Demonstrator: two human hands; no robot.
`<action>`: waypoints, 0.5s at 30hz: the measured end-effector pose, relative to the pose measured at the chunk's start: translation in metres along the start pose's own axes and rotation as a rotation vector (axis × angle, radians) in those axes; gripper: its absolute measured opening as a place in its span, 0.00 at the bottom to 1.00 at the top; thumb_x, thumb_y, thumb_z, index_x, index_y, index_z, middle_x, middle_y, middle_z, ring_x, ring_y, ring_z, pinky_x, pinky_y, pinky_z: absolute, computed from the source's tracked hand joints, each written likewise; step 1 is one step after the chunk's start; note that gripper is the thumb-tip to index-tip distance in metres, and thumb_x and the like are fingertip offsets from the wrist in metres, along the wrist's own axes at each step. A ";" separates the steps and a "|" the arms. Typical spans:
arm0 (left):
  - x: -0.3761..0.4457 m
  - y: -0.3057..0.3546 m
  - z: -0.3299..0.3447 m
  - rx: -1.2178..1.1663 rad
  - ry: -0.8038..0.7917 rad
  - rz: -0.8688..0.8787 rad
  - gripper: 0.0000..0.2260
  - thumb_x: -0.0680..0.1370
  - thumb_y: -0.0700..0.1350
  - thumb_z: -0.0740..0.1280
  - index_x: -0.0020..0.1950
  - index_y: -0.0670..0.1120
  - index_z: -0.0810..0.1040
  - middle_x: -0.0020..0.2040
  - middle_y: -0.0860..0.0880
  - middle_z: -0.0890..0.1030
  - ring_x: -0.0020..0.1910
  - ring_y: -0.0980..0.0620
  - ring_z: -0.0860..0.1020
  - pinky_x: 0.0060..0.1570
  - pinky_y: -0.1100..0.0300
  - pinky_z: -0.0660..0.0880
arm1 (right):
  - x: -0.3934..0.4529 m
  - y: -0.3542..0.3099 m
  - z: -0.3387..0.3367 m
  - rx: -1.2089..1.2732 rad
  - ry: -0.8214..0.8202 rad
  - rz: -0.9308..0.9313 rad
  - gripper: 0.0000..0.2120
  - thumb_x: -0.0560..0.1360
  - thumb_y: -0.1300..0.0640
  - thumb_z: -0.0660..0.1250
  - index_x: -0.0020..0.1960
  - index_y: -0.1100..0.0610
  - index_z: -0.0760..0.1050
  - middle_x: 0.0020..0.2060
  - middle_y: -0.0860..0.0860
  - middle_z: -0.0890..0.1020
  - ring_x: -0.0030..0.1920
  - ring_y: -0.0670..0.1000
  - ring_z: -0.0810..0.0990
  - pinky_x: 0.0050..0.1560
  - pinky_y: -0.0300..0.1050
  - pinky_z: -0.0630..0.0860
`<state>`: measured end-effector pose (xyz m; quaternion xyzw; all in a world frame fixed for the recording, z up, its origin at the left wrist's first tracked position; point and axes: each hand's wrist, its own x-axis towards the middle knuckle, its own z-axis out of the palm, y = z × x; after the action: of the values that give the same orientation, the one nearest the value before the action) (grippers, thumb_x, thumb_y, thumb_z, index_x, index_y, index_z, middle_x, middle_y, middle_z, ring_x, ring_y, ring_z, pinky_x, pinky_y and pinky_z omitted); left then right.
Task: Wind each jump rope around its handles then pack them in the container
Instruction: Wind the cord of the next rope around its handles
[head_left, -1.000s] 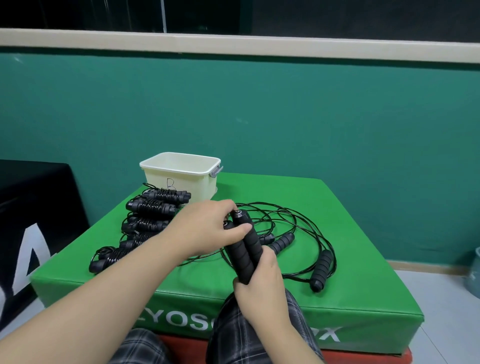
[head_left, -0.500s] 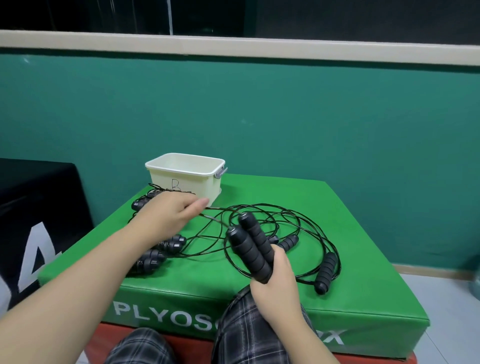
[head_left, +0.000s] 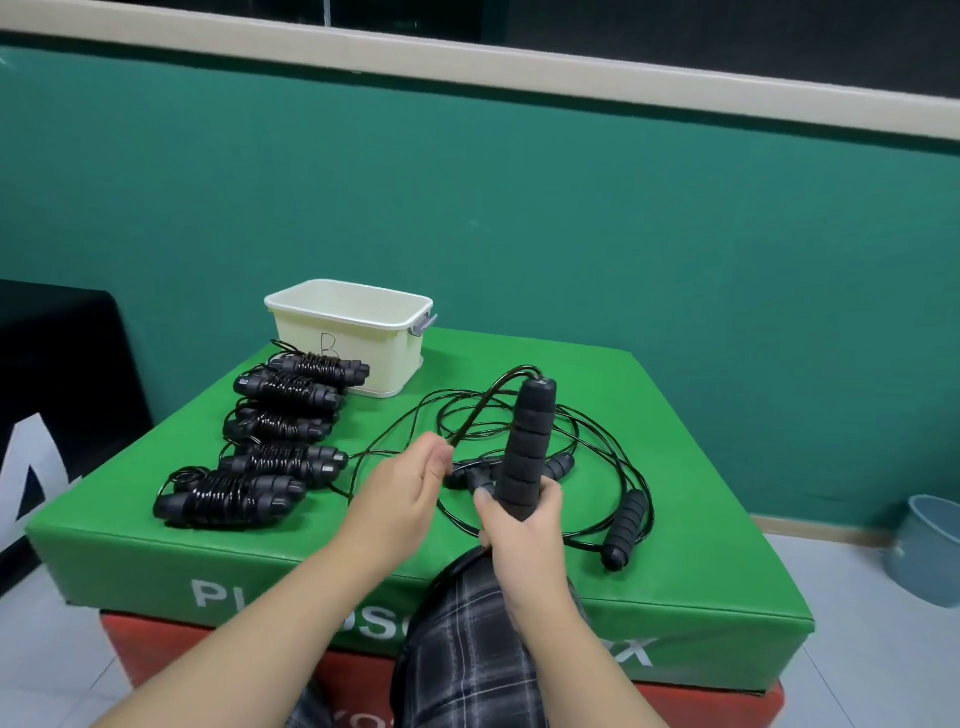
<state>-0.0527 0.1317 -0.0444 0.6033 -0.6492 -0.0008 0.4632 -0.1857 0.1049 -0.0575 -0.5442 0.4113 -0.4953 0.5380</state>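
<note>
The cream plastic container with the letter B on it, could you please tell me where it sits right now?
In the head view the cream plastic container stands at the far left of the green padded box, just behind the row of wound black jump ropes.

Upright black handles (head_left: 529, 447), cream container (head_left: 347, 338)

wall (head_left: 571, 208): teal, cream ledge | floor (head_left: 857, 649): pale tiles | bucket (head_left: 930, 551): blue-grey

black jump ropes (head_left: 275, 387), cream container (head_left: 347, 343), green box (head_left: 675, 467), plaid trousers (head_left: 467, 649)
</note>
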 end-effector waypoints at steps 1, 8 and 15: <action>-0.004 0.003 0.007 0.003 -0.038 -0.009 0.14 0.81 0.57 0.48 0.42 0.53 0.66 0.29 0.56 0.70 0.29 0.57 0.70 0.30 0.59 0.63 | 0.002 0.001 0.003 0.058 0.014 0.022 0.16 0.71 0.58 0.72 0.52 0.53 0.66 0.38 0.50 0.76 0.33 0.48 0.73 0.38 0.46 0.71; -0.025 0.009 0.021 0.097 -0.226 -0.069 0.17 0.83 0.46 0.51 0.71 0.50 0.62 0.56 0.47 0.79 0.51 0.45 0.77 0.46 0.53 0.71 | 0.005 0.008 0.006 0.093 0.026 0.008 0.11 0.73 0.56 0.72 0.52 0.52 0.73 0.44 0.50 0.82 0.46 0.51 0.81 0.55 0.56 0.78; -0.024 0.015 0.022 0.383 -0.423 0.016 0.28 0.81 0.40 0.50 0.77 0.53 0.40 0.71 0.49 0.69 0.61 0.44 0.74 0.54 0.52 0.71 | 0.002 0.005 0.007 0.154 0.071 -0.018 0.09 0.71 0.58 0.74 0.48 0.49 0.76 0.42 0.47 0.83 0.44 0.45 0.80 0.47 0.39 0.74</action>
<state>-0.0812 0.1422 -0.0625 0.6613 -0.7243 -0.0003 0.1950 -0.1782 0.1037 -0.0616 -0.4872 0.3859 -0.5493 0.5586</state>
